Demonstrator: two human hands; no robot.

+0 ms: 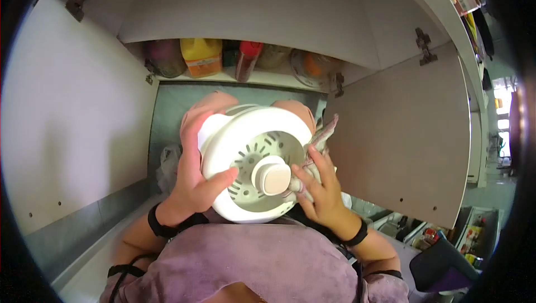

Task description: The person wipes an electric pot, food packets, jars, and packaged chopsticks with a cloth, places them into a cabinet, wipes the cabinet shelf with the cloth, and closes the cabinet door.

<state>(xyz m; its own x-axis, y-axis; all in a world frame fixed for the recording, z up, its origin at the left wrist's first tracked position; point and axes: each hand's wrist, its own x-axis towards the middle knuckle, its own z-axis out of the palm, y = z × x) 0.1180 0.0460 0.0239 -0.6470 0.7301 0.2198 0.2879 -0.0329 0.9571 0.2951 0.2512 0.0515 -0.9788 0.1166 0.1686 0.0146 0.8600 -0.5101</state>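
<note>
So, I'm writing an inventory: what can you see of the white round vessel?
The white round vessel looks like smooth plastic, with a thick rim, a slotted floor and a central knob with a beige top. Its opening faces the camera, over the knees; what supports it is hidden. The left hand grips its rim; the right hand holds a cloth at the opposite side.
</note>
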